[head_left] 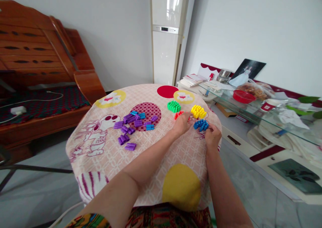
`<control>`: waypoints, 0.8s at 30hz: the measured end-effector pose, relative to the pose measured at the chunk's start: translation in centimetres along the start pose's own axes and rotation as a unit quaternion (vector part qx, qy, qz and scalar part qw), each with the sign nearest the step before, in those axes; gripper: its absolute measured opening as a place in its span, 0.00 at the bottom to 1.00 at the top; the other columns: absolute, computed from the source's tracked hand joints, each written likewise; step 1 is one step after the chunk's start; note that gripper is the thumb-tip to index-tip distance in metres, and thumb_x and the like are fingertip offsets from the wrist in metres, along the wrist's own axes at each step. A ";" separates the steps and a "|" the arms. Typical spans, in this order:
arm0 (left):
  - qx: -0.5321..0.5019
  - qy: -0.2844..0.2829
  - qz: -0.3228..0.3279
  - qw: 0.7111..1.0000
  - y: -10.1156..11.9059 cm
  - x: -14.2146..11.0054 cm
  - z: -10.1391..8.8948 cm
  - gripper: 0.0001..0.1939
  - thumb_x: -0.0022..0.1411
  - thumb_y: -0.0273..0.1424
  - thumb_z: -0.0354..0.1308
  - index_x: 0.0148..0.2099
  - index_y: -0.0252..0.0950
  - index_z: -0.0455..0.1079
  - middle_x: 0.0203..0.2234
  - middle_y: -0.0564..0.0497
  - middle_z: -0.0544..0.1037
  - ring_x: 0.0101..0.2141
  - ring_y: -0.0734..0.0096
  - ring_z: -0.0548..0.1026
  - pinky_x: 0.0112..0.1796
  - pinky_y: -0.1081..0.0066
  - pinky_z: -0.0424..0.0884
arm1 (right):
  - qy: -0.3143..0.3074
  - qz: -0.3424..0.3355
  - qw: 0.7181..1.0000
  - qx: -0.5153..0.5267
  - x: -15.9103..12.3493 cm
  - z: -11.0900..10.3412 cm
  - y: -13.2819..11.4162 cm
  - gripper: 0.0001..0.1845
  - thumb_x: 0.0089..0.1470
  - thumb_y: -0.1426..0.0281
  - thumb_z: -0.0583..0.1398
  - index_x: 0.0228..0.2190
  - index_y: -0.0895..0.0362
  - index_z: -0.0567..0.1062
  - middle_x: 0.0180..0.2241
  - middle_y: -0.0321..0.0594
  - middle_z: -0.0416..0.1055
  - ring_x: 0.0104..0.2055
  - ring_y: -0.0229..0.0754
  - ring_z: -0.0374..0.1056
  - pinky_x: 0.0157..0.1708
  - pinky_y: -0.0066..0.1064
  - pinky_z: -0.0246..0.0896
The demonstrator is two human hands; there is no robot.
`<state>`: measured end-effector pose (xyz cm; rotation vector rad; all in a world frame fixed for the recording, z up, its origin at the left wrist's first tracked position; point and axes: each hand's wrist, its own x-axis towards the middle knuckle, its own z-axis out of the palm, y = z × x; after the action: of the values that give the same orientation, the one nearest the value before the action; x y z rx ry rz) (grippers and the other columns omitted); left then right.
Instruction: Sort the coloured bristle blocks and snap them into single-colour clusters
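Observation:
Small plastic building pieces lie on a patterned cloth over a round table (pixel 151 154). My left hand (pixel 182 123) is curled over the red pieces (pixel 178 114), and its fingers hide part of them. At the right, my right hand (pixel 213 136) has its fingertips pinched at the edge of a cluster of dark blue pieces (pixel 200 124). Just behind my hands stand a yellow cluster (pixel 198 111) and a green cluster (pixel 173 106). Loose purple pieces (pixel 130 146) are scattered left of centre, with a few lighter blue pieces (pixel 150 127) among them.
A glass-topped cabinet (pixel 279 120) runs along the right, carrying papers, a red bowl (pixel 243 96) and a paper cup (pixel 268 105). On the left is a wooden bench (pixel 83 83). A tall white appliance (pixel 164 57) stands behind the table.

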<state>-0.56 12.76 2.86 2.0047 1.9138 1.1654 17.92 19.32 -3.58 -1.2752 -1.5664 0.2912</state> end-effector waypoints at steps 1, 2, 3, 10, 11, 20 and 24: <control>0.008 0.024 -0.013 1.000 -0.9 -0.1 -1.5 0.20 0.58 0.23 0.57 0.54 0.33 0.70 0.47 0.41 0.77 0.48 0.62 0.75 0.51 0.64 0.71 | 0.002 0.000 1.000 -0.001 0.0 0.0 0.0 0.25 0.42 0.69 0.52 0.37 0.60 0.82 0.36 0.49 0.80 0.38 0.49 0.73 0.45 0.39 0.67; 0.019 0.049 -0.036 0.998 -2.0 -0.1 -3.1 0.20 0.59 0.23 0.56 0.54 0.33 0.70 0.48 0.42 0.77 0.46 0.63 0.75 0.49 0.65 0.71 | 0.005 0.000 1.000 -0.003 0.0 0.0 0.0 0.24 0.42 0.69 0.52 0.37 0.60 0.82 0.35 0.48 0.80 0.38 0.49 0.73 0.45 0.39 0.67; 0.038 0.075 -0.067 0.994 -3.3 -0.2 -4.8 0.20 0.60 0.24 0.55 0.55 0.33 0.70 0.47 0.42 0.77 0.44 0.64 0.76 0.48 0.65 0.72 | 0.007 -0.001 1.000 -0.005 0.0 0.0 0.0 0.24 0.42 0.69 0.52 0.37 0.60 0.82 0.35 0.49 0.80 0.38 0.49 0.73 0.45 0.38 0.67; 0.247 0.058 -0.273 0.928 -12.3 -2.9 -14.0 0.13 0.62 0.25 0.56 0.49 0.28 0.73 0.44 0.38 0.77 0.46 0.55 0.74 0.47 0.61 0.68 | 0.008 -0.010 1.000 -0.015 0.2 0.1 -0.1 0.25 0.42 0.69 0.51 0.37 0.63 0.82 0.35 0.52 0.80 0.37 0.50 0.73 0.44 0.40 0.67; 0.250 0.035 -0.278 0.927 -12.9 -3.4 -14.2 0.10 0.60 0.25 0.58 0.44 0.29 0.74 0.42 0.38 0.78 0.45 0.54 0.74 0.47 0.60 0.68 | 0.009 -0.009 1.000 -0.014 0.2 0.1 -0.1 0.25 0.42 0.69 0.51 0.37 0.63 0.82 0.35 0.51 0.80 0.37 0.50 0.72 0.44 0.40 0.67; 0.281 -0.004 -0.204 0.938 -10.9 -4.7 -12.8 0.08 0.60 0.23 0.59 0.42 0.32 0.76 0.42 0.40 0.80 0.47 0.54 0.75 0.49 0.59 0.67 | 0.007 0.003 1.000 -0.015 0.2 0.0 -0.3 0.26 0.41 0.71 0.51 0.38 0.62 0.82 0.35 0.49 0.80 0.37 0.49 0.73 0.44 0.39 0.67; 0.190 0.014 -0.174 0.966 -8.1 -3.7 -11.7 0.17 0.59 0.27 0.61 0.51 0.33 0.74 0.42 0.41 0.80 0.44 0.57 0.77 0.46 0.63 0.70 | 0.012 0.001 1.000 -0.010 0.2 0.0 -0.3 0.25 0.41 0.71 0.51 0.37 0.61 0.82 0.35 0.49 0.80 0.38 0.49 0.73 0.44 0.39 0.67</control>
<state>-13.63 6.27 4.71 1.6990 2.5289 0.7880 17.75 19.36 -3.22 -1.2921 -1.5522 0.2614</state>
